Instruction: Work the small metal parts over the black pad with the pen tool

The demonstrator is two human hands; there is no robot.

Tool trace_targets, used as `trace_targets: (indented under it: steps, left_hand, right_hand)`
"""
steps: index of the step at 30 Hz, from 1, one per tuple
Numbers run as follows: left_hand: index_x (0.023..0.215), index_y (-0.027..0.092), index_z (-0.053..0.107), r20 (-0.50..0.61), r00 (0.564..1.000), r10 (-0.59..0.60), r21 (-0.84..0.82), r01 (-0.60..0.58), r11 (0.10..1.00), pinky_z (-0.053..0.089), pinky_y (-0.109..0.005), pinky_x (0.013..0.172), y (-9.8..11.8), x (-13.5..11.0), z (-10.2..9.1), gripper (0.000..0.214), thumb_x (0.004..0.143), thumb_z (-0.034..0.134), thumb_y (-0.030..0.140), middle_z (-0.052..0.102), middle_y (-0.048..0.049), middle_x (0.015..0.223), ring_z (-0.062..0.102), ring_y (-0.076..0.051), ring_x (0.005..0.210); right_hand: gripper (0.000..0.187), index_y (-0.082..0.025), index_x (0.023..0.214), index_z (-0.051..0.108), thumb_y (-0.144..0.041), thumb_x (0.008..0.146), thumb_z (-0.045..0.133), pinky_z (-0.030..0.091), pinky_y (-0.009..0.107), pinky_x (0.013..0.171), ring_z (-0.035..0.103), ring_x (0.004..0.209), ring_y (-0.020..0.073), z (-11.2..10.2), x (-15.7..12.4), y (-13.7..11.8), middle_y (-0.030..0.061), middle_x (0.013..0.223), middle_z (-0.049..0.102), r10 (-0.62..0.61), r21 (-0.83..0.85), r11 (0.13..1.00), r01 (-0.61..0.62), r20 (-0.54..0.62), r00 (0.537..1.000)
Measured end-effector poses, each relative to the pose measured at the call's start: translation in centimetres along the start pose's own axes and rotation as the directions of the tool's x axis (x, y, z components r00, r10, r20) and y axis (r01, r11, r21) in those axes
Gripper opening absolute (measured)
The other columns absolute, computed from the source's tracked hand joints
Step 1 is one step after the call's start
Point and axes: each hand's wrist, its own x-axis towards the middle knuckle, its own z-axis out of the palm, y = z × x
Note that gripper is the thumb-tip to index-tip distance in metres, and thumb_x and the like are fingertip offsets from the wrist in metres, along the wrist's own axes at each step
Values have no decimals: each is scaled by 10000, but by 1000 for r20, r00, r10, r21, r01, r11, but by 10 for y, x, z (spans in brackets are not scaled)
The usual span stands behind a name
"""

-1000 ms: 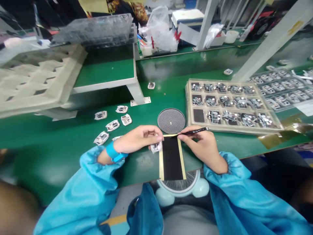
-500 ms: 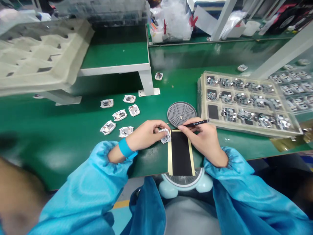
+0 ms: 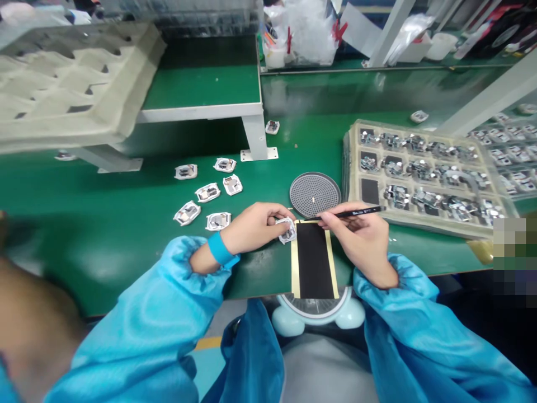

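Observation:
My left hand (image 3: 254, 228) grips a white watch case (image 3: 287, 230) between thumb and fingers, its inside facing up. Pinched in my right hand (image 3: 364, 239) is a pair of black tweezers (image 3: 359, 212), lying nearly level. Their tips point left toward the case; whether they touch it or hold anything is too small to tell. Below both hands lies a black sheet with yellow edges (image 3: 314, 260), reaching the table's front edge. Just beyond is a round grey perforated dish (image 3: 308, 188) with a tiny pale piece on it.
Several white watch cases (image 3: 208, 192) lie to the left. A tray of small electronic parts (image 3: 371, 191) stands on the right. Back left, a raised green shelf (image 3: 205, 84) stands beside a moulded pulp tray (image 3: 126, 106). Part of another person (image 3: 36, 324) shows at far left.
My right hand and the tweezers have shifted right, away from the watch case. The left hand still holds the case. The whole view has moved slightly.

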Motion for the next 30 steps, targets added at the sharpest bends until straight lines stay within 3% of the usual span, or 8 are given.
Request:
trace_targets:
  steps: [3, 8, 18, 23, 30]
  left_hand:
    - [1023, 180, 773, -6, 1000, 3, -90, -3, 996, 500, -254, 568, -2, 2, 2, 263, 805, 627, 166, 767, -45, 816, 653, -154, 622]
    - [1035, 158, 772, -15, 999, -29, -112, 27, 993, 554, -274, 650, -3, 3, 4, 310, 777, 606, 115, 780, -57, 848, 702, -172, 691]
    - [1074, 137, 775, -19, 999, -41, -88, 39, 995, 493, -225, 605, -2, 2, 4, 337, 773, 621, 146, 766, -45, 827, 647, -136, 649]
    - [1062, 138, 777, -23, 999, -31, -71, 30, 997, 431, -208, 567, -2, 2, 4, 336, 759, 634, 138, 739, -26, 783, 584, -111, 606]
    - [1083, 155, 782, -22, 1000, -22, -57, 21, 998, 378, -208, 531, -4, 1, 4, 353, 754, 655, 140, 708, -3, 721, 525, -97, 555]
  right_hand:
    - [95, -222, 897, 733, -291, 857, 784, 650, 350, 725, 764, 776, 206, 0, -2, -2, 44, 864, 776, -93, -42, 995, 94, 22, 995]
    - [71, -246, 922, 738, -258, 863, 775, 634, 367, 778, 757, 841, 207, 7, -2, -1, 34, 901, 791, -272, -184, 942, 282, 81, 959]
    - [119, -234, 975, 721, -205, 869, 768, 636, 318, 781, 764, 862, 188, 8, -2, 3, 28, 923, 797, -394, -239, 877, 417, 141, 908]
    - [201, -241, 1046, 697, -131, 883, 737, 626, 347, 870, 754, 927, 190, 10, -6, 1, 41, 1005, 788, -448, -184, 853, 489, 224, 866]
    - [300, -237, 1067, 682, -46, 843, 740, 611, 364, 900, 738, 994, 202, 8, -13, 5, 56, 1078, 767, -470, -104, 859, 502, 234, 851]
